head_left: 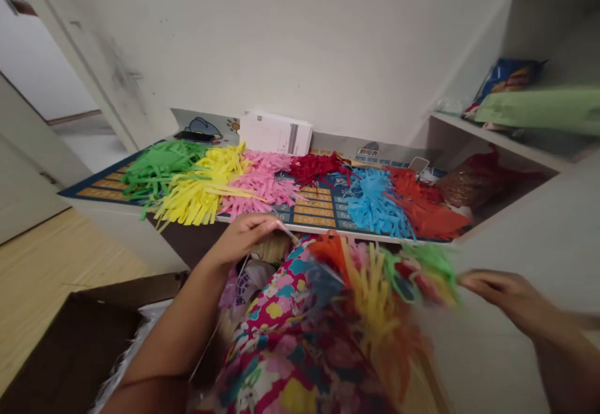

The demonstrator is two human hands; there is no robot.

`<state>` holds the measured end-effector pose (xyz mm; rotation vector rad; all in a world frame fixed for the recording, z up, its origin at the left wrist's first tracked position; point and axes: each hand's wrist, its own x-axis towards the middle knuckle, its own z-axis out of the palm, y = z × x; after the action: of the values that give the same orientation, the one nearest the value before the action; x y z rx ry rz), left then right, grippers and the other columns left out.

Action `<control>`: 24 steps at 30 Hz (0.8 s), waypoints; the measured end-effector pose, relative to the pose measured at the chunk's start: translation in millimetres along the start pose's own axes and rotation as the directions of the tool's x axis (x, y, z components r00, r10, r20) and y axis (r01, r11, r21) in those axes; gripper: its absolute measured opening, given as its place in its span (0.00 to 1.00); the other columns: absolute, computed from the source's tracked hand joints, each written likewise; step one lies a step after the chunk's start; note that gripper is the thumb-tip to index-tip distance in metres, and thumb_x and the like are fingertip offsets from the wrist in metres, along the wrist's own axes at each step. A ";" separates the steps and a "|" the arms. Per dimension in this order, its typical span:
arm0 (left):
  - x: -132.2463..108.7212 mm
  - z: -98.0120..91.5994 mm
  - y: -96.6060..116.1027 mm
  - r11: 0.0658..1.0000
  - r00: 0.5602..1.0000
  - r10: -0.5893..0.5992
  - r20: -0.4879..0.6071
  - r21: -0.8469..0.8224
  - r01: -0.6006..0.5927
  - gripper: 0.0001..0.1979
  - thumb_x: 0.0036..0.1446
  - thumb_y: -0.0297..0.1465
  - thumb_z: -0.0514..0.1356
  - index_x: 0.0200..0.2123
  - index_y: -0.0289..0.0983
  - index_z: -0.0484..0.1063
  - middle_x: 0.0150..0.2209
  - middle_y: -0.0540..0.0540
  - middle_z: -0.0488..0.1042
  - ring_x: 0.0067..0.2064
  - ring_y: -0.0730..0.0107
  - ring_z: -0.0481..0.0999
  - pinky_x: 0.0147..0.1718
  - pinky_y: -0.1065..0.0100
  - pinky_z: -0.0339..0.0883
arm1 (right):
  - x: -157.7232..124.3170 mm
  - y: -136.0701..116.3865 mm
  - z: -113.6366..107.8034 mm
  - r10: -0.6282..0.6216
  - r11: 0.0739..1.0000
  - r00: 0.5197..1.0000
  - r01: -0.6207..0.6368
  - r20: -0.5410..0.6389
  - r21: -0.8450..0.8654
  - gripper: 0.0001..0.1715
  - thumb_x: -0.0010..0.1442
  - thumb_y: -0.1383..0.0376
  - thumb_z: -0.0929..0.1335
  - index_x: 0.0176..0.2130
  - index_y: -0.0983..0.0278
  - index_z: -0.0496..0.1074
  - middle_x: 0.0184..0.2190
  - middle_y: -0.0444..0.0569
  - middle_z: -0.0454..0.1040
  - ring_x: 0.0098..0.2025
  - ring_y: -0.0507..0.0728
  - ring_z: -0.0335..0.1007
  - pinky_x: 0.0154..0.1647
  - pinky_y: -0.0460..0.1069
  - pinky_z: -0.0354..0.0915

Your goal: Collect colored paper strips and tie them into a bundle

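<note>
My left hand (248,234) is closed in a pinch on a thin pale cord (288,232), close to the desk's front edge. Out to the right, my right hand (506,295) pinches the end of a tassel garland (375,282) of orange, yellow, blue, red and green strips. Motion smears the garland's right end, and its lower part droops over my patterned clothing (281,314). On the desk lie fringed bundles: green (164,167), yellow (201,182), pink (262,182), dark red (319,169), blue (377,198) and orange-red (424,204).
The desk mat (314,207) has printed multiplication tables. A white box (274,132) leans on the wall behind, with a dark phone (194,136) to its left. An open brown box (79,339) stands on the floor at left. Shelves (497,139) rise at right.
</note>
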<state>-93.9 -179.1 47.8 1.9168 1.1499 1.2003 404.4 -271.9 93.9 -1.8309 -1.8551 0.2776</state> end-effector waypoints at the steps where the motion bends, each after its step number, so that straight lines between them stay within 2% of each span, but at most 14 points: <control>1: -1.1 -6.1 1.7 0.999 0.999 -0.006 -0.039 0.052 0.008 0.23 0.61 0.48 0.56 0.34 0.35 0.81 0.30 0.45 0.80 0.33 0.65 0.76 0.33 0.69 0.69 | 2.3 -5.1 7.0 0.008 1.000 0.998 -0.009 0.062 0.018 0.35 0.48 0.33 0.67 0.22 0.58 0.80 0.28 0.55 0.80 0.32 0.66 0.77 0.33 0.54 0.73; 3: -3.1 -16.6 5.2 0.989 0.995 0.003 -0.097 0.145 0.011 0.23 0.60 0.48 0.57 0.33 0.35 0.81 0.32 0.44 0.81 0.35 0.63 0.77 0.35 0.68 0.69 | 8.4 -14.8 18.0 -0.015 0.991 0.986 -0.007 0.166 0.131 0.31 0.51 0.36 0.68 0.25 0.59 0.81 0.29 0.55 0.80 0.32 0.65 0.77 0.33 0.52 0.71; 4: -4.4 -21.0 6.8 0.988 0.996 0.011 -0.091 0.156 0.003 0.23 0.60 0.48 0.57 0.34 0.35 0.81 0.32 0.44 0.81 0.36 0.63 0.77 0.36 0.69 0.69 | 12.1 -19.0 22.3 -0.040 0.981 0.984 0.005 0.175 0.194 0.32 0.53 0.37 0.67 0.24 0.60 0.80 0.27 0.55 0.80 0.29 0.63 0.75 0.29 0.51 0.70; 6: -8.3 -27.9 9.2 0.991 1.000 0.002 0.001 0.135 -0.002 0.25 0.61 0.49 0.55 0.34 0.35 0.81 0.29 0.45 0.80 0.33 0.64 0.77 0.33 0.69 0.68 | 19.9 -25.8 29.8 -0.089 0.966 0.981 0.043 0.173 0.255 0.33 0.54 0.37 0.67 0.24 0.61 0.79 0.25 0.55 0.78 0.26 0.60 0.72 0.25 0.49 0.66; 7: -10.8 -30.3 9.6 0.989 1.000 -0.010 0.002 0.149 0.010 0.25 0.60 0.50 0.55 0.34 0.35 0.81 0.27 0.45 0.78 0.31 0.64 0.76 0.31 0.69 0.68 | 23.4 -28.5 33.5 -0.104 0.969 0.982 0.065 0.156 0.239 0.33 0.53 0.36 0.67 0.23 0.61 0.79 0.25 0.55 0.78 0.25 0.60 0.72 0.24 0.50 0.66; 10: -19.5 -35.7 6.8 0.959 0.984 -0.014 -0.176 0.275 0.062 0.23 0.58 0.50 0.57 0.32 0.36 0.80 0.30 0.44 0.79 0.33 0.63 0.76 0.33 0.68 0.68 | 30.5 -32.5 44.5 -0.137 0.979 0.977 0.109 0.162 0.173 0.32 0.53 0.36 0.67 0.25 0.60 0.79 0.28 0.53 0.79 0.30 0.61 0.74 0.31 0.51 0.68; 12: -24.2 -39.9 1.1 0.966 0.977 -0.013 -0.214 0.249 0.067 0.22 0.60 0.48 0.56 0.34 0.36 0.80 0.31 0.43 0.80 0.34 0.63 0.76 0.34 0.67 0.68 | 33.0 -31.8 52.4 -0.153 0.962 0.969 0.101 0.195 0.254 0.34 0.54 0.36 0.66 0.26 0.61 0.79 0.27 0.53 0.79 0.30 0.61 0.75 0.32 0.52 0.69; 14: -25.3 -45.8 -6.8 0.976 0.981 -0.046 -0.189 0.199 0.084 0.24 0.62 0.47 0.52 0.34 0.35 0.79 0.25 0.45 0.77 0.27 0.66 0.74 0.28 0.68 0.66 | 35.6 -30.1 61.8 -0.150 0.951 0.967 0.084 0.207 0.297 0.35 0.53 0.35 0.66 0.27 0.61 0.80 0.28 0.54 0.79 0.31 0.62 0.75 0.33 0.52 0.70; 16: -22.5 -52.4 -13.8 0.940 0.963 -0.075 -0.257 0.303 0.154 0.23 0.62 0.46 0.52 0.32 0.35 0.78 0.23 0.45 0.74 0.26 0.66 0.72 0.27 0.68 0.65 | 38.8 -30.9 71.7 -0.146 0.964 0.970 0.095 0.195 0.248 0.36 0.52 0.34 0.65 0.25 0.62 0.79 0.28 0.54 0.79 0.31 0.62 0.75 0.33 0.53 0.69; 18: -18.5 -55.9 -15.5 0.883 0.937 -0.049 -0.345 0.423 0.202 0.21 0.61 0.44 0.53 0.32 0.35 0.78 0.28 0.43 0.77 0.31 0.62 0.75 0.33 0.65 0.68 | 41.3 -37.6 80.4 -0.168 0.969 0.963 0.122 0.212 0.213 0.35 0.54 0.35 0.65 0.25 0.62 0.78 0.28 0.52 0.79 0.31 0.61 0.74 0.33 0.52 0.68; 19: -17.0 -54.4 -13.1 0.867 0.934 -0.016 -0.357 0.460 0.190 0.19 0.61 0.43 0.54 0.35 0.35 0.78 0.32 0.41 0.78 0.35 0.60 0.76 0.37 0.63 0.70 | 42.0 -44.0 84.2 -0.184 0.966 0.957 0.134 0.223 0.223 0.34 0.56 0.37 0.64 0.26 0.61 0.78 0.27 0.51 0.79 0.30 0.60 0.73 0.32 0.51 0.67; 21: -15.7 -40.1 -1.0 0.867 0.946 0.090 -0.311 0.491 0.079 0.18 0.61 0.41 0.56 0.46 0.36 0.77 0.43 0.39 0.78 0.42 0.58 0.77 0.45 0.59 0.70 | 42.1 -63.6 91.9 -0.228 0.950 0.939 0.157 0.258 0.269 0.32 0.59 0.40 0.64 0.28 0.62 0.79 0.26 0.50 0.78 0.29 0.57 0.72 0.30 0.49 0.66; 23: -14.9 -7.4 18.0 0.868 0.953 0.236 -0.190 0.483 -0.119 0.21 0.62 0.39 0.58 0.55 0.39 0.71 0.54 0.38 0.74 0.51 0.58 0.75 0.54 0.57 0.67 | 41.6 -90.6 100.4 -0.296 0.927 0.918 0.211 0.262 0.309 0.30 0.60 0.42 0.64 0.29 0.62 0.78 0.26 0.49 0.77 0.28 0.56 0.71 0.29 0.48 0.64; 24: -13.9 14.8 28.1 0.880 0.955 0.288 -0.074 0.413 -0.233 0.21 0.63 0.39 0.57 0.57 0.40 0.70 0.56 0.39 0.73 0.55 0.58 0.73 0.58 0.57 0.64 | 41.5 -104.8 103.9 -0.348 0.908 0.901 0.254 0.261 0.333 0.29 0.61 0.43 0.64 0.29 0.62 0.78 0.26 0.49 0.77 0.28 0.55 0.71 0.29 0.48 0.64</control>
<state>-73.5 -204.7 59.2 2.3943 1.3197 1.3286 264.1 -217.0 65.9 -1.3297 -2.1468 0.7238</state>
